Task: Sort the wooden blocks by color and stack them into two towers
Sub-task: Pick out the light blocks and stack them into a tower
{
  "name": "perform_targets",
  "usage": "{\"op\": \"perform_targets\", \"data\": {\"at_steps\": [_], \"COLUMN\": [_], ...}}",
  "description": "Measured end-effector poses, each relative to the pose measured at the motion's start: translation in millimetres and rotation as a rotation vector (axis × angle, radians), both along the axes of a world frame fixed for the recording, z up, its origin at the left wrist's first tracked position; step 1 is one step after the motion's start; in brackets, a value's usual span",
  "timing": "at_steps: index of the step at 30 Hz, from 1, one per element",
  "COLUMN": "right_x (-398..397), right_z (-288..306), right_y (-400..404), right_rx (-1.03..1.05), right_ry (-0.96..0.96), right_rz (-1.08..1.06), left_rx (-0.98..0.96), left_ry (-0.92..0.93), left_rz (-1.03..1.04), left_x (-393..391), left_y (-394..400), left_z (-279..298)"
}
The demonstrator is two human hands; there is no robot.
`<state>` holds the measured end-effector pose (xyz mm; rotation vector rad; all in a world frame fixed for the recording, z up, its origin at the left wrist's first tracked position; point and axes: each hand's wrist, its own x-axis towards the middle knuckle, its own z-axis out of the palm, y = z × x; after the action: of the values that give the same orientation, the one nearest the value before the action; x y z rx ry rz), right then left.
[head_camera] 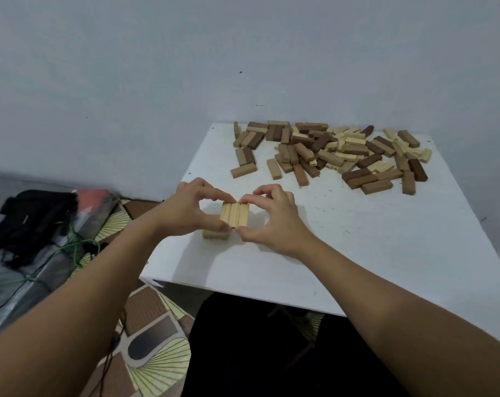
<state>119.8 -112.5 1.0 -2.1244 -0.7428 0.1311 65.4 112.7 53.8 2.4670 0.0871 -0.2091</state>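
Observation:
A low light-wood tower (233, 217) stands near the left front of the white table (357, 253). Its top layer is three pale blocks side by side, and a lower layer (214, 234) shows beneath at the left. My left hand (185, 210) pinches the top layer's left side between thumb and fingers. My right hand (274, 219) pinches its right side the same way. A loose pile of several light, mid-brown and dark blocks (329, 151) lies across the far part of the table.
The table's left edge runs close to the tower. On the floor at the left lie a black bag (34, 222), a green cord (57, 253) and a patterned mat (154, 348). A grey wall stands behind the table.

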Motion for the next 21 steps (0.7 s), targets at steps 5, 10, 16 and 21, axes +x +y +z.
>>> {"op": "perform_targets", "data": {"at_steps": [5, 10, 16, 21], "right_x": [-1.7, -1.0, 2.4, 2.4], "right_z": [-13.1, -24.7, -29.1, -33.2], "right_y": [34.1, 46.3, 47.0, 45.8], "right_rx": [0.003, -0.033, -0.069, -0.114], "right_ry": [0.056, 0.068, 0.06, 0.031], "right_rz": [0.045, 0.023, 0.006, 0.025], "left_rx": [-0.016, -0.077, -0.197, -0.256], "left_ry": [0.041, 0.067, 0.119, 0.138], "left_rz": [0.031, 0.024, 0.037, 0.05], "left_x": [-5.8, -2.0, 2.6, -0.7], "left_y": [35.4, 47.2, 49.0, 48.4], "left_z": [-17.1, -27.6, -34.4, -39.8]}}
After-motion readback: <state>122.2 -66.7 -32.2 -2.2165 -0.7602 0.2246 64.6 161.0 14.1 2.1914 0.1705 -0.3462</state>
